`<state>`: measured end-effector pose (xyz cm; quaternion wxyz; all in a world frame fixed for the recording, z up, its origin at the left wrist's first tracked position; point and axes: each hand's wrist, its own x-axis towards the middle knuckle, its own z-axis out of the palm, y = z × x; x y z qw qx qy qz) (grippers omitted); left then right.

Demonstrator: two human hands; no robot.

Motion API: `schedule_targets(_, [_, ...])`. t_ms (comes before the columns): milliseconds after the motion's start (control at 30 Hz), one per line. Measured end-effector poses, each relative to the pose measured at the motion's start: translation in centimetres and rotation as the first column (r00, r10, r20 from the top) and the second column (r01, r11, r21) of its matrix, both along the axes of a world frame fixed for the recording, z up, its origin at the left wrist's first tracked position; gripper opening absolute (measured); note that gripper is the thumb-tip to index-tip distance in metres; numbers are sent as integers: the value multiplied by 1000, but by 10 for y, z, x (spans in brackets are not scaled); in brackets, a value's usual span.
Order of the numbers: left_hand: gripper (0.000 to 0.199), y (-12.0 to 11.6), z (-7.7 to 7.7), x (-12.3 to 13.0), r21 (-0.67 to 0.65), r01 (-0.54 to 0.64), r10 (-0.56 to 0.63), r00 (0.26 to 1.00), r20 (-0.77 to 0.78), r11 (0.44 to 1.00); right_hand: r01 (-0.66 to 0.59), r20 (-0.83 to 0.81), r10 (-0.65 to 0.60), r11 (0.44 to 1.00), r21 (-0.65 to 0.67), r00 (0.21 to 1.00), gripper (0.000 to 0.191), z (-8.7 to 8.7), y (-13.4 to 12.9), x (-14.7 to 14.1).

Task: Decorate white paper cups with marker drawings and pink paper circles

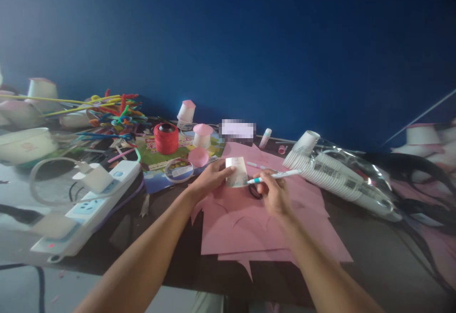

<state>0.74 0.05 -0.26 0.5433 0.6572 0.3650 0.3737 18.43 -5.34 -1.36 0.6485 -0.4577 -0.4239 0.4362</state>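
Observation:
My left hand [213, 176] is closed around a small white paper cup [236, 173], its thumb lying across the near face. Faint marks show on the cup's side. In my right hand [275, 192] is a white marker pen [285, 174] with a teal band, and its tip meets the lower right edge of the cup. Both hands are above a stack of pink paper sheets [245, 237]. A dark loop, perhaps a scissors handle [254, 191], shows partly beside my right fingers. Behind the cup, a pink-and-white stick [257, 165] lies on the paper.
Left: a power strip [90, 208], colourful pipe cleaners [119, 109], a red thread spool [166, 138], a tape roll [179, 170] and a pink-roofed cup [203, 136]. Right: a sleeve of stacked paper cups [331, 175]. A glue stick [265, 138] stands near the blue wall [228, 42].

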Motion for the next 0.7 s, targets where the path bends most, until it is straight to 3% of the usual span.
schedule_targets(567, [37, -2, 3, 0, 11, 2, -1, 1000, -19, 1000, -85, 166, 74, 995, 60, 983, 24, 0, -4, -1])
schedule_targets(700, [39, -3, 3, 0, 13, -5, 6, 1000, -9, 1000, -16, 116, 6, 997, 82, 993, 23, 4, -4, -3])
